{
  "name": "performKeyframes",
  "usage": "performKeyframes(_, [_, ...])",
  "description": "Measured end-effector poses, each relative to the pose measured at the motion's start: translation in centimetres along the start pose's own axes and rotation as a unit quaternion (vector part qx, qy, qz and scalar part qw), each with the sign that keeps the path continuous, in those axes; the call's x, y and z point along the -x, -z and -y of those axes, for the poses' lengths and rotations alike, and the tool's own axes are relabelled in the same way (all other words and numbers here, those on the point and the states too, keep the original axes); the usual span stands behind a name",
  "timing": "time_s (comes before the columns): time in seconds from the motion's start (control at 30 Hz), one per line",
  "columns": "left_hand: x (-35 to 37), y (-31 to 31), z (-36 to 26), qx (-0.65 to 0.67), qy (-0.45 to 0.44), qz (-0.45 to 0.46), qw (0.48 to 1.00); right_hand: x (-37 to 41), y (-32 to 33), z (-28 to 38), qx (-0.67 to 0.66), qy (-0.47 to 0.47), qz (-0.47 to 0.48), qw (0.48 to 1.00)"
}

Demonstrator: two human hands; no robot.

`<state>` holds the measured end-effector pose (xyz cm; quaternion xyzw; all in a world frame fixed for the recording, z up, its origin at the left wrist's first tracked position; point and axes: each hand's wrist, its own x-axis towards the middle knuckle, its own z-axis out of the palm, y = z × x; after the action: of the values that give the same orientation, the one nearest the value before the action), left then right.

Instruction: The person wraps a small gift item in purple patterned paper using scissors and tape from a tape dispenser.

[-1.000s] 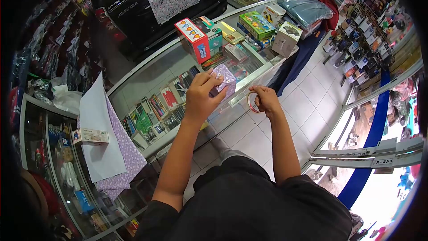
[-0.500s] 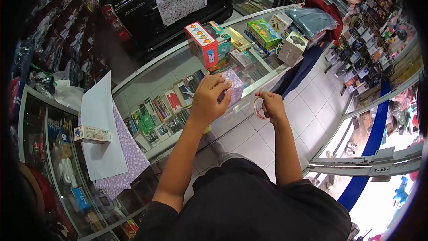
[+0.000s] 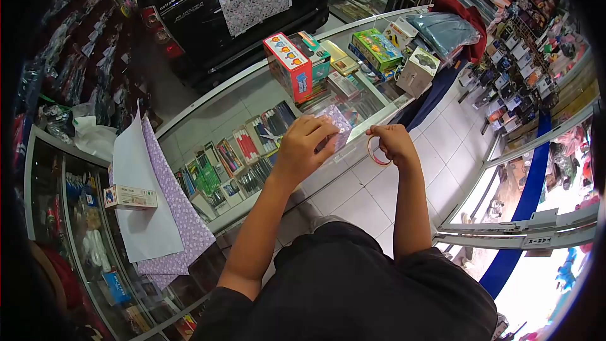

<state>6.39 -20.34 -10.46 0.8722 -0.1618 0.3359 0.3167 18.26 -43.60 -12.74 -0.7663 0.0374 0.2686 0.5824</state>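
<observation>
My left hand (image 3: 304,149) presses down on a small box wrapped in purple patterned paper (image 3: 336,122), which rests on the glass counter (image 3: 221,110). My right hand (image 3: 394,141) holds a roll of clear tape (image 3: 377,151) just right of the box, past the counter's front edge. Both forearms reach out from my dark shirt.
Sheets of white and purple wrapping paper (image 3: 151,208) with a small carton (image 3: 129,197) lie on the left counter. A red box (image 3: 288,66), a green box (image 3: 377,48) and other cartons stand at the back. A black car (image 3: 221,6) is parked beyond. Tiled floor lies to the right.
Both hands and the wrapped box sit slightly further right and lower in view. My left hand now covers more of the box. The tape roll stays in my right hand.
</observation>
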Motion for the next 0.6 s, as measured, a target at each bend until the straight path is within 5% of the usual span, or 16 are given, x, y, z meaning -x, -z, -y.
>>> performKeyframes(0.1, [-0.1, 0.2, -0.6, 0.032, 0.085, 0.016, 0.996, -0.1, 0.1, 0.3, 0.008, -0.008, -0.005, 1.000])
performKeyframes(0.37, [-0.1, 0.2, 0.0, 0.031, 0.067, 0.026, 0.997, -0.6, 0.5, 2.4, 0.026, -0.029, -0.002, 0.999])
performKeyframes(0.6, [-0.1, 0.4, -0.2, 0.070, 0.115, 0.029, 0.990, 2.0, 1.0, 5.8, 0.036, 0.090, 0.054, 0.994])
